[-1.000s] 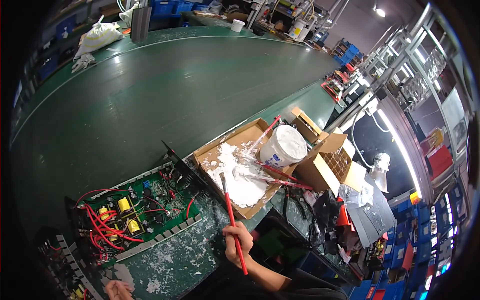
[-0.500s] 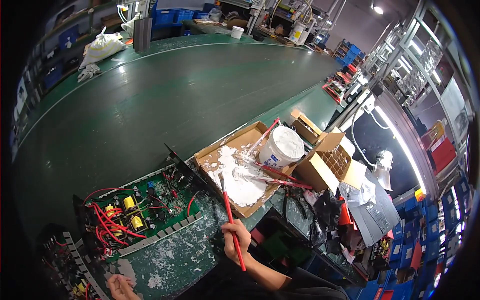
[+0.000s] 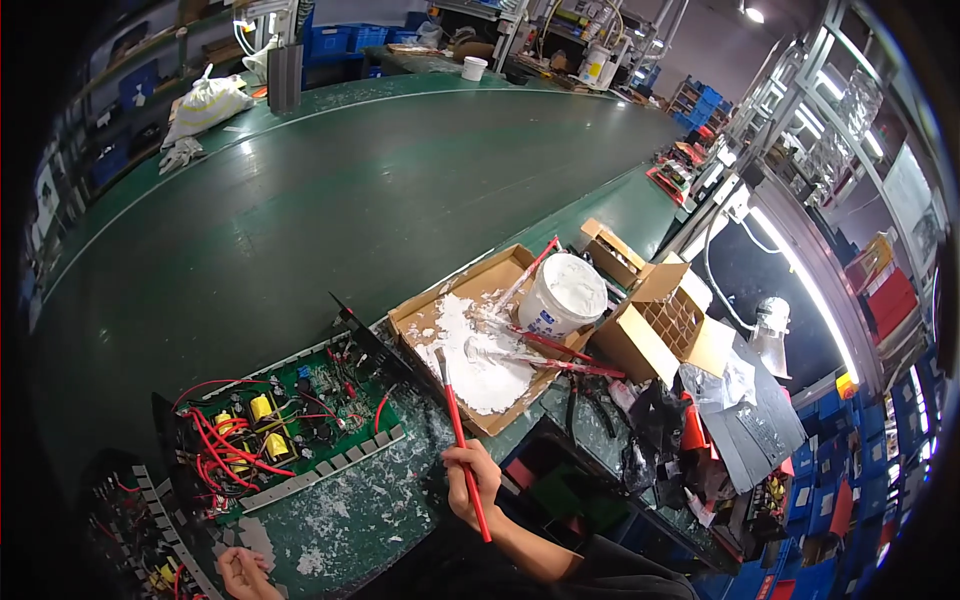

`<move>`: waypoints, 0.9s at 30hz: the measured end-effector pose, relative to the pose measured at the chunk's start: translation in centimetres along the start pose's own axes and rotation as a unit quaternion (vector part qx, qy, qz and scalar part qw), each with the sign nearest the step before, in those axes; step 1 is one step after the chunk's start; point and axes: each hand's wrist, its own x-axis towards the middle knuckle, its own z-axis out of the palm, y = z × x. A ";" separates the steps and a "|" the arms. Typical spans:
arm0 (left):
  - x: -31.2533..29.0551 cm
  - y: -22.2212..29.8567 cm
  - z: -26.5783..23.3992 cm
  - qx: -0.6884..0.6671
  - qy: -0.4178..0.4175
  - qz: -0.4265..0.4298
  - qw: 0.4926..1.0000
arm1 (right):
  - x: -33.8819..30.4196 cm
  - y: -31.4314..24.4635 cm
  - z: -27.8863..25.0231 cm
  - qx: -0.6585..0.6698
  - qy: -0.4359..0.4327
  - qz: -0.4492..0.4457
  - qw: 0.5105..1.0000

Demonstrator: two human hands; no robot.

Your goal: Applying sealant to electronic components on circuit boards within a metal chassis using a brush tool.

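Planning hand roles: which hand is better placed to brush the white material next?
Probably right: the right hand holds the red-handled brush, pointed toward the white material; the left hand is farther away.

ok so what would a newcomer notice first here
Probably the bright white paste-like material spread over the cardboard tray near the middle, with a white bucket at the tray's right side. Next, likely the red brush in the person's right grip, at lower centre. Then the tangled red wires and yellow parts on the green circuit board, lower left.
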 end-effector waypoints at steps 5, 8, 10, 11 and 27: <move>0.1 -0.2 0.0 -0.008 0.000 0.010 1.000 | 0.1 0.0 0.1 0.002 -0.001 -0.004 1.000; 0.1 0.0 0.0 -0.011 0.005 0.011 1.000 | 0.0 0.1 0.1 0.002 0.000 -0.004 1.000; 0.1 0.1 0.0 -0.006 0.001 0.020 1.000 | 0.0 0.1 0.1 0.005 0.004 -0.002 1.000; 0.0 0.0 0.0 -0.013 0.009 0.000 1.000 | 0.0 0.1 0.1 0.005 0.003 -0.002 1.000; 0.0 -0.2 -0.1 -0.012 0.007 -0.002 1.000 | 0.0 0.1 0.0 -0.001 0.003 0.000 1.000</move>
